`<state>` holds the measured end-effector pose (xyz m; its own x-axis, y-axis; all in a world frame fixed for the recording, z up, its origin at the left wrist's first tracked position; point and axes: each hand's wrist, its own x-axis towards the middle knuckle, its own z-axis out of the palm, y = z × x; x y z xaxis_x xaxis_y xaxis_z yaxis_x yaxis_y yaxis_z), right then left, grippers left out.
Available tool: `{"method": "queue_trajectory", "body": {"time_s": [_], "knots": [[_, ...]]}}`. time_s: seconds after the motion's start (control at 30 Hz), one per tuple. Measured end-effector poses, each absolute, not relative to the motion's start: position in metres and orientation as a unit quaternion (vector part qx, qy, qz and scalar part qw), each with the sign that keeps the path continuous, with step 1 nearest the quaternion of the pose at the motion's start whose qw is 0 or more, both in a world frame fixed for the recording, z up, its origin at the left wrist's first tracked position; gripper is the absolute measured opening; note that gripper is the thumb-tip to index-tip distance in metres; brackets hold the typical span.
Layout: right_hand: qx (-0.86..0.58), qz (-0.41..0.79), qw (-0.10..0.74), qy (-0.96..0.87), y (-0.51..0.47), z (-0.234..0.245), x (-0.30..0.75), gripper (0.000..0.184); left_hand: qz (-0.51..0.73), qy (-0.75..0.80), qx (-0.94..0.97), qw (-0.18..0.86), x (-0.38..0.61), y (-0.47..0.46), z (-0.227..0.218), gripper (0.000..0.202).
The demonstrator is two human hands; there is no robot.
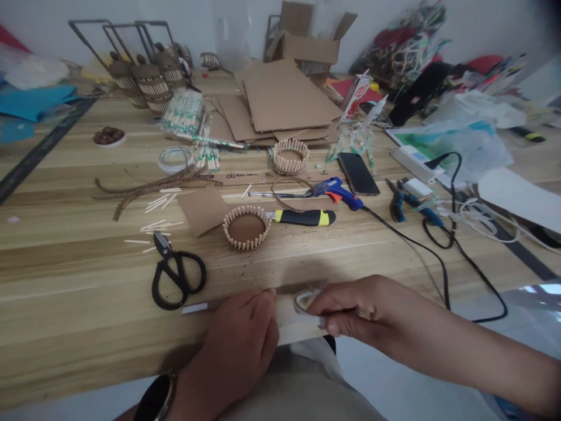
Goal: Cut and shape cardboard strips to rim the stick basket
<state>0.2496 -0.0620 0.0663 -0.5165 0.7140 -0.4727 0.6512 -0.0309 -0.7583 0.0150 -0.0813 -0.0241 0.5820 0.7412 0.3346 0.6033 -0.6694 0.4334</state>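
Observation:
At the table's near edge my left hand point(243, 333) lies knuckles up on a long narrow cardboard strip point(205, 306), fingers curled down and pressing it to the wood. My right hand point(355, 307) is closed round a small roll of tape point(307, 299) that sits on the same strip just right of the left fingers. A light piece of card point(291, 324) lies between the two hands. A dark watch point(158, 397) is on my left wrist.
Black scissors point(177, 273) lie left of my hands. Behind them are a stick-rimmed cardboard basket point(246, 228), a yellow-black utility knife point(307, 217), a blue glue gun point(339, 191) with a black cable point(442, 269), a phone point(358, 173), pliers point(401, 202), loose sticks and cardboard sheets point(280, 99).

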Motion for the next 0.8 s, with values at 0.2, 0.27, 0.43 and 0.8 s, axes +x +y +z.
{"method": "queue_trajectory", "body": {"time_s": [0.2,0.27,0.43,0.8], "knots": [[-0.500,0.490,0.063,-0.711,-0.065,0.062,0.244,0.010,0.248,0.391,0.875,0.146,0.015,-0.082,-0.026,0.023],[-0.504,0.498,0.089,-0.700,-0.065,0.058,0.242,0.006,0.254,0.389,0.875,0.138,0.015,-0.082,-0.026,0.023],[-0.536,0.507,0.087,-0.669,-0.064,0.051,0.232,0.006,0.261,0.390,0.874,0.125,0.017,-0.082,-0.026,0.024],[-0.527,0.368,-0.040,-0.765,-0.055,0.055,0.222,0.009,0.262,0.384,0.878,0.117,0.014,-0.083,-0.028,0.025]]}}
